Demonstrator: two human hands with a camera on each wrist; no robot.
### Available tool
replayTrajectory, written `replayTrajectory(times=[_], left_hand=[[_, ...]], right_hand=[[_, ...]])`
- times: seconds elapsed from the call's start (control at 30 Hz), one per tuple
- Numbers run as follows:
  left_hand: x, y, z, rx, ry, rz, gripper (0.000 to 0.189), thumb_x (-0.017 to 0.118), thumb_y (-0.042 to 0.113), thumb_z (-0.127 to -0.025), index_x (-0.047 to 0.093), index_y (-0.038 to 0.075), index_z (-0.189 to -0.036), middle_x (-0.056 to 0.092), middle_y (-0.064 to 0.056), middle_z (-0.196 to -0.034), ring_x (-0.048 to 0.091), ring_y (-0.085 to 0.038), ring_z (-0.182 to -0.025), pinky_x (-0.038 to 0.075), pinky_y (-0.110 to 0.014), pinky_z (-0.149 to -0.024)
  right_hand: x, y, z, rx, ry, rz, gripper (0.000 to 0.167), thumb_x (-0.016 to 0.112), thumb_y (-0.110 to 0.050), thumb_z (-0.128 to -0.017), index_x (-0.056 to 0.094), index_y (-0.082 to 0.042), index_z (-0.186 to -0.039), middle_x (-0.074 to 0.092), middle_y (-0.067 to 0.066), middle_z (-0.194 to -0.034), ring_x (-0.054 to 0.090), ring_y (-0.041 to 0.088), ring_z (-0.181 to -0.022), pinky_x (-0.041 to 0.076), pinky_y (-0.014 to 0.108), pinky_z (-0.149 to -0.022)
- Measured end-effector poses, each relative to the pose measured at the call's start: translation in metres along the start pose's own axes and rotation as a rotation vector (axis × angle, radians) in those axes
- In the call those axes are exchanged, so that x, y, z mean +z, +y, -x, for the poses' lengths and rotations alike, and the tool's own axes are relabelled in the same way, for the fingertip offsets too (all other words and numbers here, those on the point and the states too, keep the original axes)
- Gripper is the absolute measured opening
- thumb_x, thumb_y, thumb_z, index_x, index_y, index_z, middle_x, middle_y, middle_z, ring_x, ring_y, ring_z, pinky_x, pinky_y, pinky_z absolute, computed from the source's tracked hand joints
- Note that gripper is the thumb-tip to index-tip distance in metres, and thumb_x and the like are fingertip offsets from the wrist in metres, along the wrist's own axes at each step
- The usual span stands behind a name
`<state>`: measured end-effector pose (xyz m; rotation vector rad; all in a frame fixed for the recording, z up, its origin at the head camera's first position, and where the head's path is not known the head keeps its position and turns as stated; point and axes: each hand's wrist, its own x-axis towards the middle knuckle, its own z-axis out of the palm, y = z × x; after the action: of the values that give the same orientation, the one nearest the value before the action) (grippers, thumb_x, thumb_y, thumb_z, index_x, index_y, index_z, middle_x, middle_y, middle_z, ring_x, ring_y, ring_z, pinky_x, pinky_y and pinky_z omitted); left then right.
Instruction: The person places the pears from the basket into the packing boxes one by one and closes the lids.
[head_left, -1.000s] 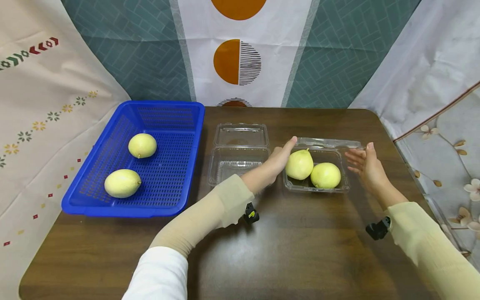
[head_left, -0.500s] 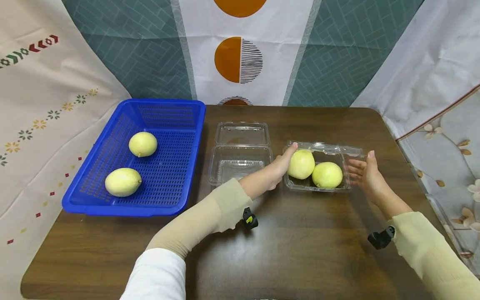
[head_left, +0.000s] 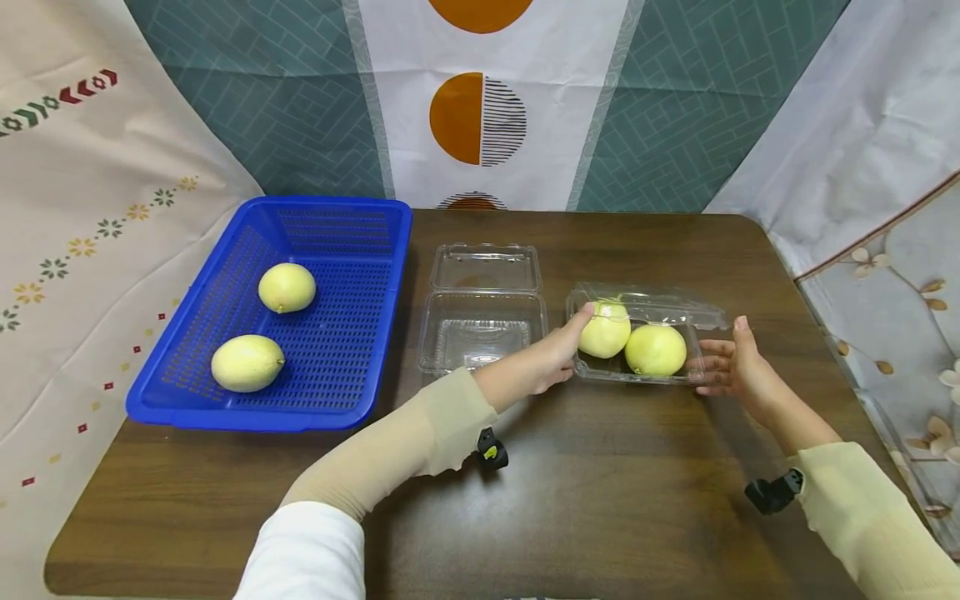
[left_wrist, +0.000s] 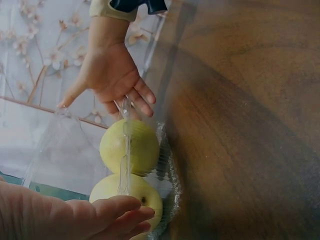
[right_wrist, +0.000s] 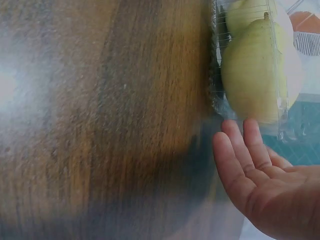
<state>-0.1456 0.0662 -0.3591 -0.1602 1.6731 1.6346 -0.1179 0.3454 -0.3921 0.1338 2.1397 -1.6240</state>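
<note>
Two pale yellow round fruits (head_left: 656, 350) lie side by side in a clear plastic clamshell box (head_left: 637, 379) on the right. Its lid (head_left: 656, 302) leans forward over them, partly lowered. At the box's left side is my left hand (head_left: 551, 360), thumb up at the lid's edge, with fingers extended along the side in the left wrist view. My right hand (head_left: 746, 375) stands upright at the opposite side, thumb raised near the lid's corner. In the right wrist view, the right fingers (right_wrist: 235, 150) reach straight toward the box's end.
A second clear clamshell (head_left: 442, 333) stands with its lid laid back, just left of the box. Further left, a blue plastic basket (head_left: 345, 354) holds two more yellow fruits (head_left: 247, 363). Patterned cloths (head_left: 667, 100) hang behind and beside the wooden table (head_left: 585, 500).
The lid has tipped forward and down over the two fruits. Both hands have lowered slightly along with it, staying at the box's sides.
</note>
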Motion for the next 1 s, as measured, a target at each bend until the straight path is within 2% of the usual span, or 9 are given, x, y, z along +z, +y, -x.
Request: replayTrajectory(times=[0.2, 0.23, 0.33, 0.4, 0.43, 0.5, 0.67, 0.73, 1.0], left_hand=[[0.001, -0.007, 0.000, 0.018, 0.032, 0.012, 0.084, 0.030, 0.059, -0.097, 0.011, -0.004, -0.150, 0.015, -0.022, -0.156, 0.023, -0.041, -0.141, 0.026, -0.043, -0.114], [0.001, -0.007, 0.000, 0.021, 0.038, 0.014, 0.084, 0.030, 0.059, -0.097, 0.012, -0.005, -0.149, 0.016, -0.022, -0.155, 0.024, -0.040, -0.141, 0.026, -0.043, -0.114], [0.003, -0.011, -0.001, 0.023, 0.044, 0.017, 0.083, 0.030, 0.057, -0.098, 0.013, -0.006, -0.148, 0.019, -0.023, -0.154, 0.025, -0.038, -0.141, 0.027, -0.042, -0.113], [0.004, -0.013, -0.001, 0.017, 0.049, 0.009, 0.084, 0.031, 0.058, -0.097, 0.014, -0.007, -0.148, 0.021, -0.023, -0.153, 0.028, -0.038, -0.139, 0.028, -0.042, -0.113], [0.004, -0.014, -0.001, 0.012, 0.056, 0.008, 0.084, 0.032, 0.058, -0.097, 0.014, -0.007, -0.148, 0.023, -0.024, -0.152, 0.029, -0.039, -0.138, 0.029, -0.042, -0.112], [0.004, -0.020, -0.007, 0.007, 0.065, -0.015, 0.086, 0.035, 0.060, -0.096, 0.016, -0.006, -0.148, 0.028, -0.025, -0.149, 0.035, -0.041, -0.134, 0.034, -0.043, -0.110], [0.006, -0.023, -0.004, -0.009, 0.094, -0.046, 0.079, 0.040, 0.055, -0.096, 0.023, -0.005, -0.144, 0.043, -0.026, -0.133, 0.047, -0.041, -0.121, 0.042, -0.044, -0.102], [0.008, -0.020, 0.003, -0.015, 0.101, -0.036, 0.072, 0.040, 0.050, -0.098, 0.027, -0.006, -0.142, 0.046, -0.026, -0.128, 0.049, -0.038, -0.118, 0.044, -0.043, -0.101], [0.008, -0.026, 0.003, 0.022, 0.109, 0.028, 0.060, 0.043, 0.041, -0.100, 0.041, -0.010, -0.132, 0.055, -0.025, -0.117, 0.056, -0.037, -0.112, 0.049, -0.039, -0.096]], right_hand=[[-0.003, 0.006, 0.002, 0.008, -0.055, 0.017, 0.101, -0.013, -0.062, -0.089, 0.006, 0.025, -0.137, 0.061, -0.005, -0.090, 0.065, 0.009, -0.082, 0.054, 0.030, -0.075], [-0.004, 0.008, 0.002, 0.007, -0.069, 0.014, 0.102, -0.012, -0.063, -0.089, 0.015, 0.024, -0.135, 0.061, -0.004, -0.089, 0.065, 0.010, -0.082, 0.054, 0.029, -0.075], [-0.010, 0.014, 0.001, -0.022, -0.129, -0.017, 0.096, -0.009, -0.067, -0.088, 0.037, 0.009, -0.126, 0.062, -0.001, -0.089, 0.066, 0.013, -0.083, 0.054, 0.030, -0.075], [-0.011, 0.017, 0.001, -0.037, -0.144, -0.036, 0.088, -0.007, -0.068, -0.088, 0.042, -0.001, -0.117, 0.062, 0.000, -0.088, 0.066, 0.014, -0.083, 0.054, 0.029, -0.075], [-0.012, 0.019, 0.001, -0.045, -0.153, -0.061, 0.083, -0.006, -0.067, -0.089, 0.044, -0.006, -0.112, 0.063, 0.000, -0.087, 0.066, 0.015, -0.082, 0.054, 0.029, -0.075], [-0.011, 0.021, 0.001, -0.066, -0.143, -0.062, 0.084, -0.006, -0.068, -0.088, 0.043, -0.003, -0.110, 0.063, 0.001, -0.086, 0.066, 0.016, -0.081, 0.054, 0.029, -0.074], [-0.011, 0.028, 0.001, -0.123, -0.160, -0.072, 0.078, -0.005, -0.066, -0.090, 0.044, -0.006, -0.103, 0.064, 0.000, -0.083, 0.067, 0.017, -0.080, 0.054, 0.029, -0.074], [-0.012, 0.030, 0.001, -0.148, -0.186, -0.086, 0.074, -0.004, -0.064, -0.091, 0.045, -0.010, -0.102, 0.065, -0.002, -0.083, 0.067, 0.015, -0.080, 0.054, 0.028, -0.075], [-0.006, 0.029, 0.005, -0.248, -0.212, -0.117, 0.060, 0.004, -0.053, -0.099, 0.049, -0.013, -0.104, 0.068, -0.002, -0.088, 0.067, 0.015, -0.083, 0.053, 0.025, -0.077]])
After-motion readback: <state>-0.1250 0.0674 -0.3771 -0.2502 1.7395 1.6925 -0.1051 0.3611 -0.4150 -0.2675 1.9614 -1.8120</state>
